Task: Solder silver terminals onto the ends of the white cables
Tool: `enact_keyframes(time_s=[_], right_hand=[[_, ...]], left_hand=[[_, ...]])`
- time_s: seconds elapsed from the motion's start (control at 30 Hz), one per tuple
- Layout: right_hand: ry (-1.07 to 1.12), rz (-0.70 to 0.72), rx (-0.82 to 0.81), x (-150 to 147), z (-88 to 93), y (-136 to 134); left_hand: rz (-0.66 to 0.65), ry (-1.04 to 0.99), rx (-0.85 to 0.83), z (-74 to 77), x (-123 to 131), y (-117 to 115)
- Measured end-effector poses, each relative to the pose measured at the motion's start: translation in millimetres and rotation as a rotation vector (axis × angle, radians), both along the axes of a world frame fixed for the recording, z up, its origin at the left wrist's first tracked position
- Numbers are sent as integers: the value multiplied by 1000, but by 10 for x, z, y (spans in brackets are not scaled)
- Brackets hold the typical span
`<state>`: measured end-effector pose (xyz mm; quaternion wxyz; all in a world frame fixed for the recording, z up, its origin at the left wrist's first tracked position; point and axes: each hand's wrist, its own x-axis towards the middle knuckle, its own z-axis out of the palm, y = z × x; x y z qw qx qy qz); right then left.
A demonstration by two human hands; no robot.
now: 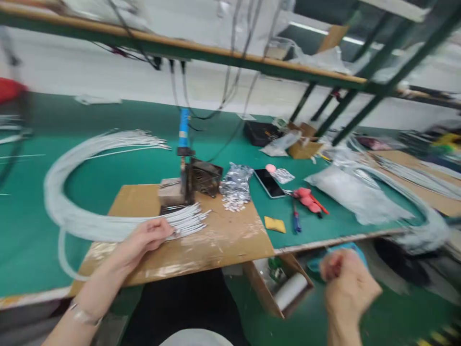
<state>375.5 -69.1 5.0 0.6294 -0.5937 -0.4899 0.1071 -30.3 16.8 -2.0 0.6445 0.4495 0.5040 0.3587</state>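
Note:
My left hand [153,234] lies at the near side of a bundle of white cables [86,226], its fingers closed on cables near their stripped-looking ends. The bundle curves back in a big loop on the green bench, and its tips fan out over a sheet of cardboard [230,240]. Just behind the tips stands a soldering iron [184,134] with a blue handle, upright in a holder. My right hand [345,281], blurred, is held past the bench's front edge with its fingers curled in. Whether anything is inside it is hidden.
Beside the iron are a small black fan [206,177] and a silver bag [236,180] with small pieces spilling out. Further right lie a phone [269,183], a yellow sponge [274,224], a screwdriver [296,221] and a plastic bag [356,192]. An open box [261,293] sits below the edge.

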Motion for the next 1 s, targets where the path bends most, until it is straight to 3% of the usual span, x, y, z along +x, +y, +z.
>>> enact_keyframes(time_s=[0.07, 0.1, 0.23, 0.4, 0.47, 0.53, 0.63, 0.73, 0.87, 1.0], right_hand=[[153, 87, -27, -228, -145, 57], [222, 147, -55, -365, -203, 107], [406, 476, -209, -965, -320, 289], [505, 939, -419, -1511, -221, 366], [421, 1125, -475, -1651, -147, 462], [303, 1209, -476, -1771, -85, 582], [265, 1190, -485, -1889, -30, 705], [365, 1126, -517, -1879, -12, 710], [513, 940, -524, -1740, 13, 668], [449, 768, -516, -1680, 35, 695]], left_hand=[[-24, 23, -2, 71, -6, 80], [27, 78, 24, 99, -10, 122], [71, 264, 82, 163, 52, 217], [186, 277, 82, 195, 317, 196], [233, 241, 70, 199, 397, 185], [248, 227, 54, 201, 423, 165], [242, 229, 46, 180, 389, 118], [231, 207, 72, 127, 347, 84], [238, 211, 103, 89, 343, 72], [238, 267, 118, 98, 350, 76]])
